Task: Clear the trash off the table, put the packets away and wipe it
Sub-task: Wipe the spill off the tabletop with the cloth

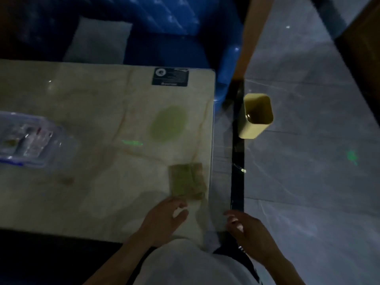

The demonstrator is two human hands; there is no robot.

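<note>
The view is dim and blurred. A folded greenish cloth [187,180] lies on the pale marble-patterned table [98,103] near its right edge. My left hand [164,219] rests on the table just below the cloth, fingers apart, holding nothing. Off the table's right edge, my right hand [249,233] hovers with its fingers loosely curled and nothing visible in it. A clear plastic container with a blue rim [28,138] sits at the table's left, with several small packets inside. A round greenish patch [169,122] shows on the tabletop above the cloth.
A yellow bin [257,116] stands on the grey floor right of the table. A blue plastic chair [174,38] is behind the table's far edge. A black label [170,76] is stuck at the far edge. A wooden post [253,36] rises at the right.
</note>
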